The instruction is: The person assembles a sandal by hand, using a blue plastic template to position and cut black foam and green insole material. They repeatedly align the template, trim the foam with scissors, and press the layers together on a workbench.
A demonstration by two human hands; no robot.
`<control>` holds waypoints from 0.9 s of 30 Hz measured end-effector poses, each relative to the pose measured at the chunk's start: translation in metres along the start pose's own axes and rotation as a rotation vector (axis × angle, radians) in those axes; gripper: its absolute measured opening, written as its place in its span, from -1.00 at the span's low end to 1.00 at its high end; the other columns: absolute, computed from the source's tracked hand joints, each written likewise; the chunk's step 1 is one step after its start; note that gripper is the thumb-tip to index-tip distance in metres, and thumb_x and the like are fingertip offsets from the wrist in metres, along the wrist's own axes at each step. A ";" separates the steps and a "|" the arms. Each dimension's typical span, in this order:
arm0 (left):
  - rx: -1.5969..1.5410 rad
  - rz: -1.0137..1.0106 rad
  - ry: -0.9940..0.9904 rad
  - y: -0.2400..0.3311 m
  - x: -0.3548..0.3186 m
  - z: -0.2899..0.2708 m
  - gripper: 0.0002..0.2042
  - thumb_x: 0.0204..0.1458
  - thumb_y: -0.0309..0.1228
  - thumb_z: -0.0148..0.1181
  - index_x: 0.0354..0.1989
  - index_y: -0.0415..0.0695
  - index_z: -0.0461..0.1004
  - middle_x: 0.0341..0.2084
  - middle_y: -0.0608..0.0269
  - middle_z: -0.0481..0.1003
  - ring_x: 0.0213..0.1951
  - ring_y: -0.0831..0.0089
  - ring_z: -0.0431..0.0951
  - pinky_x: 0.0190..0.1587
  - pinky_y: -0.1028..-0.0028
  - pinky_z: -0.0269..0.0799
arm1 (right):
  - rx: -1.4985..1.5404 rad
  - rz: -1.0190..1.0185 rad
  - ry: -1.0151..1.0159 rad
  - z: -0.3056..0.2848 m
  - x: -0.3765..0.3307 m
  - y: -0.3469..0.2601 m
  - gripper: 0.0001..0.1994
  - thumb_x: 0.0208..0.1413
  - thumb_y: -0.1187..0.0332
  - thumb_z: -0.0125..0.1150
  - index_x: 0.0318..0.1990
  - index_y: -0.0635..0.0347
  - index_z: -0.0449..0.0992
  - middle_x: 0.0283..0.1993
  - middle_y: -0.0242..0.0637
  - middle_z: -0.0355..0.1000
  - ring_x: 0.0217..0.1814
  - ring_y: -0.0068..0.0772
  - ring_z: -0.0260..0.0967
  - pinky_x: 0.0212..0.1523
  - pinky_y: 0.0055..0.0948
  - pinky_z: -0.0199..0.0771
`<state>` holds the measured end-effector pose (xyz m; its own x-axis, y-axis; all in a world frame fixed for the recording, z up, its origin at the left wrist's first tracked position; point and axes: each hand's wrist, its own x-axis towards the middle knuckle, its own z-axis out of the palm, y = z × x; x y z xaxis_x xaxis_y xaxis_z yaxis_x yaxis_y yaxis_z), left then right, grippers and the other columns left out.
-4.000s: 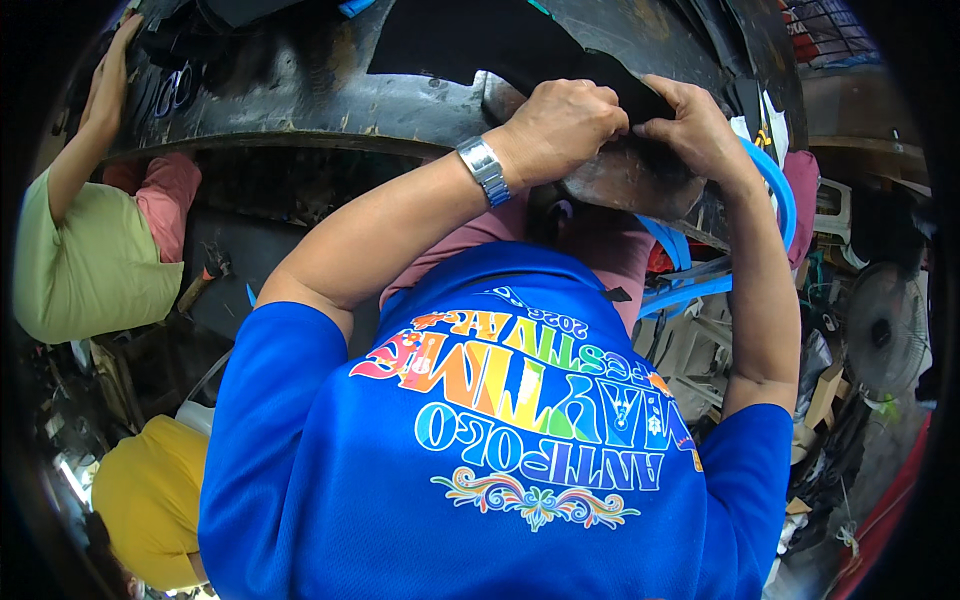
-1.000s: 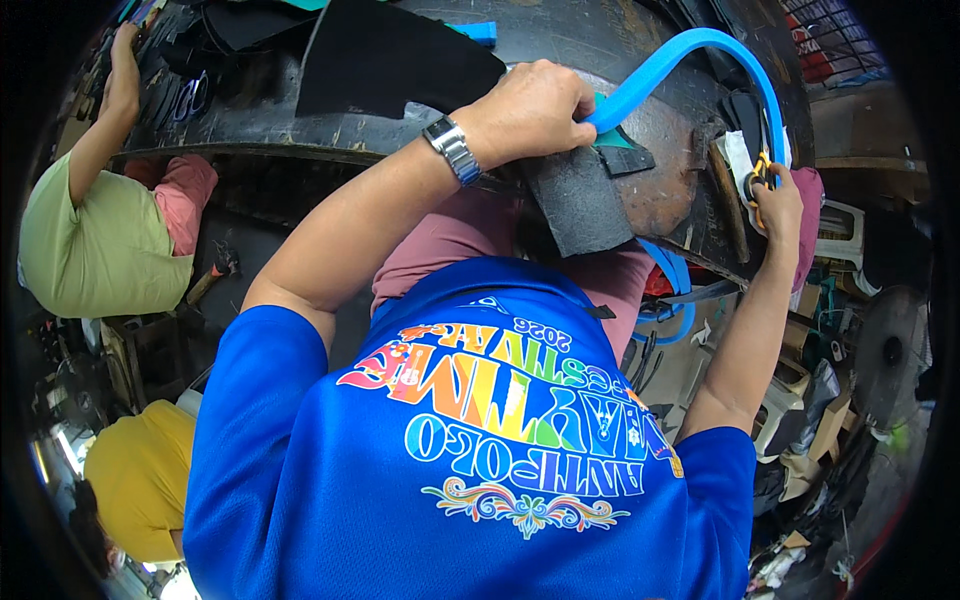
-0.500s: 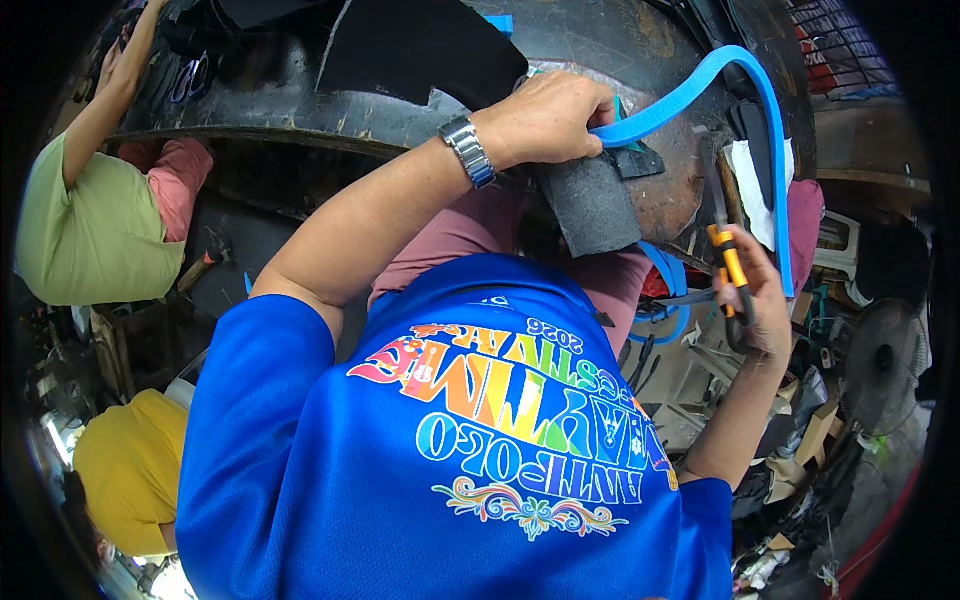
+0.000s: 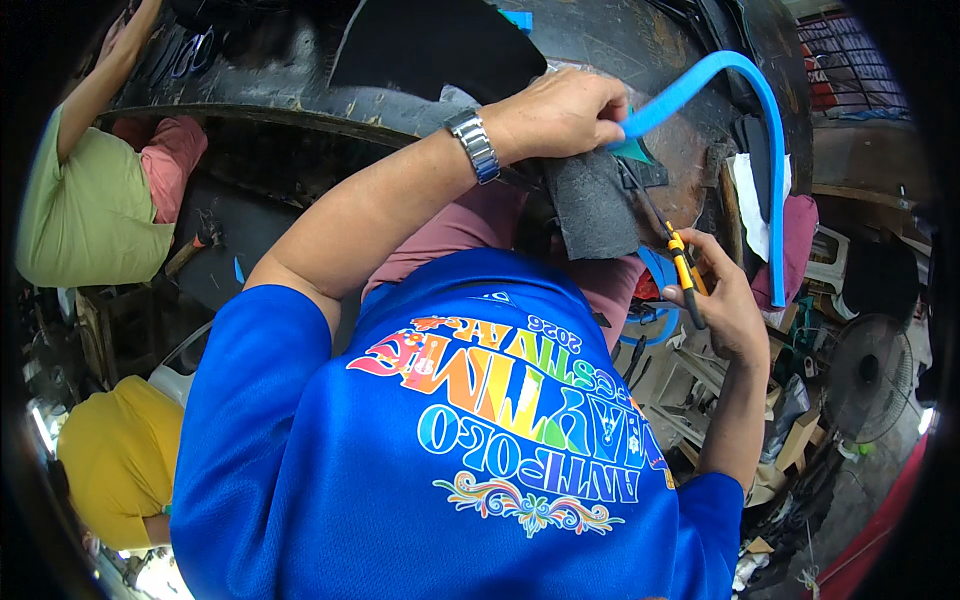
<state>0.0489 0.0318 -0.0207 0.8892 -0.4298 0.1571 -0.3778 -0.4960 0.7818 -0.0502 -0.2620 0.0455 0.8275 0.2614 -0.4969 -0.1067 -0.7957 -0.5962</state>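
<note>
Nearest is the right hand (image 4: pixel 724 305), fingers and thumb closed around the handles of the yellow-and-black scissors with long metal blades (image 4: pixel 684 268). The blades point forward and left, near the right edge of the grey, rough, sheet-like piece (image 4: pixel 597 218); whether they are parted, I cannot tell. Farther, the left hand (image 4: pixel 568 112) pinches, between thumb and fingers, one end of the bright blue, bendable strip (image 4: pixel 700 74), which arches rightward and comes back nearer. Beyond, the large, flat black sheet (image 4: pixel 430 48) lies on the dark, worn worktop (image 4: pixel 595 32).
</note>
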 end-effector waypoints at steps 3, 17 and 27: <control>-0.043 0.017 -0.077 0.000 -0.002 -0.001 -0.63 -0.07 -0.41 0.46 -0.05 -0.13 0.57 -0.26 0.13 0.64 -0.20 0.26 0.66 -0.11 0.32 0.55 | 0.322 0.013 -0.203 -0.015 0.013 0.007 -0.26 -0.06 0.26 0.60 0.29 0.15 0.36 -0.13 -0.50 0.40 -0.17 -0.63 0.33 -0.20 -0.58 0.35; 0.050 0.097 0.018 0.002 -0.008 0.015 -0.48 -0.09 -0.50 0.42 0.13 0.12 0.53 -0.15 0.28 0.62 -0.14 0.26 0.64 -0.04 0.28 0.56 | 0.269 0.181 -0.393 -0.048 0.026 -0.011 -0.17 -0.09 0.08 0.60 0.34 0.16 0.34 -0.11 -0.50 0.34 -0.22 -0.66 0.28 -0.23 -0.65 0.30; 0.012 0.176 0.112 0.006 -0.009 0.019 -0.38 -0.12 -0.53 0.38 0.22 0.16 0.49 -0.11 0.35 0.67 -0.16 0.29 0.67 -0.04 0.25 0.57 | 0.225 0.098 -0.368 -0.050 0.045 -0.013 -0.11 -0.07 0.09 0.57 0.39 0.23 0.27 0.25 -0.29 0.32 0.26 -0.35 0.26 0.32 -0.40 0.21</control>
<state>0.0342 0.0184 -0.0288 0.8318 -0.4244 0.3577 -0.5328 -0.4297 0.7290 0.0158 -0.2671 0.0630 0.5602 0.4004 -0.7251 -0.3255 -0.6986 -0.6372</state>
